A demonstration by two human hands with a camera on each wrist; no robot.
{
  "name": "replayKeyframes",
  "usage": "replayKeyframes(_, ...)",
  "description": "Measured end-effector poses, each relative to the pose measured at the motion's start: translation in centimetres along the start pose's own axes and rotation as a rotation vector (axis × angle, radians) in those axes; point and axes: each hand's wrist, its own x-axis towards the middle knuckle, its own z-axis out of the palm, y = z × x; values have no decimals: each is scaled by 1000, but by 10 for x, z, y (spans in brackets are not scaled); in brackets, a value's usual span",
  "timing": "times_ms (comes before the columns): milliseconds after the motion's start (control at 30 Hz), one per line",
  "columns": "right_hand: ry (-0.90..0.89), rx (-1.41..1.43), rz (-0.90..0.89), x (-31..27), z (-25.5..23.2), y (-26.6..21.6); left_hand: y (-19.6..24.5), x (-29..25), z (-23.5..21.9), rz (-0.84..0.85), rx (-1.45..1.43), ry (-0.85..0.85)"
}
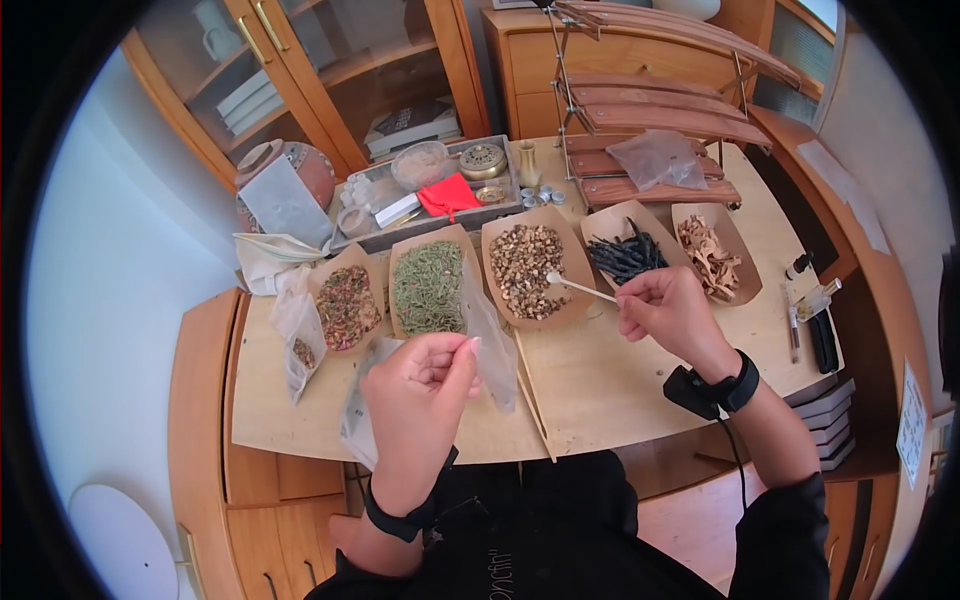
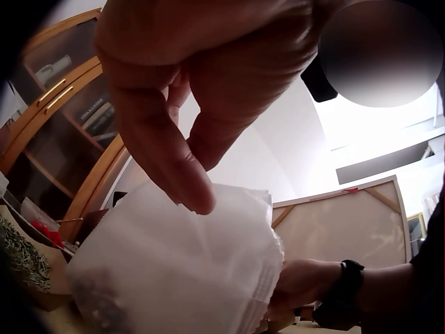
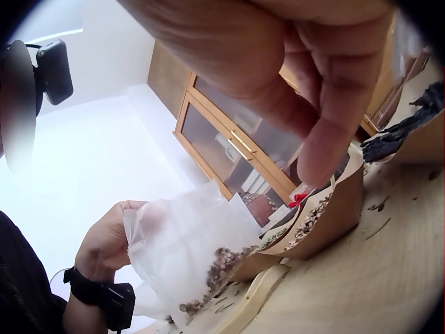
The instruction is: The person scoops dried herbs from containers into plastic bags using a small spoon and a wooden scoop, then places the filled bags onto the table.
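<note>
My left hand pinches the top edge of a translucent bag. Brown chopped pieces lie low in it, as the right wrist view shows. Between the thumb and fingers of my right hand is the handle of a small white spoon. Its bowl end is over chopped brown and cream pieces in a paper tray. Left of that tray are dried green herb and reddish petal bits; to the right, black strips and tan shavings.
Wooden tongs reach the table's front edge. A smaller bag lies at the left. Behind stand a grey box with a red pouch, a round jar and a slatted wooden rack. Small bottles sit at the right.
</note>
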Motion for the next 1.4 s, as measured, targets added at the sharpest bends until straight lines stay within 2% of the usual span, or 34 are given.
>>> replayKeyframes(333, -30, -166, 0, -6, 3, -11, 3, -12, -8, -4, 182, -9)
replayKeyframes(467, -123, 6, 48, 6, 10, 4, -8, -3, 1, -3, 128, -2)
replayKeyframes(533, -169, 64, 66, 11, 12, 11, -13, 4, 7, 68, 165, -42)
replayKeyframes(700, -218, 232, 167, 13, 18, 17, -15, 12, 14, 87, 244, -147)
replayKeyframes(1133, -130, 397, 179, 10, 18, 20, -27, 19, 22, 119, 232, -111)
replayKeyframes(1233, -113, 405, 165, 7, 14, 13, -32, 21, 27, 199, 200, -31)
replayKeyframes(1400, -97, 379, 91, -4, -4, -11, -37, 25, 29, 228, 192, -12)
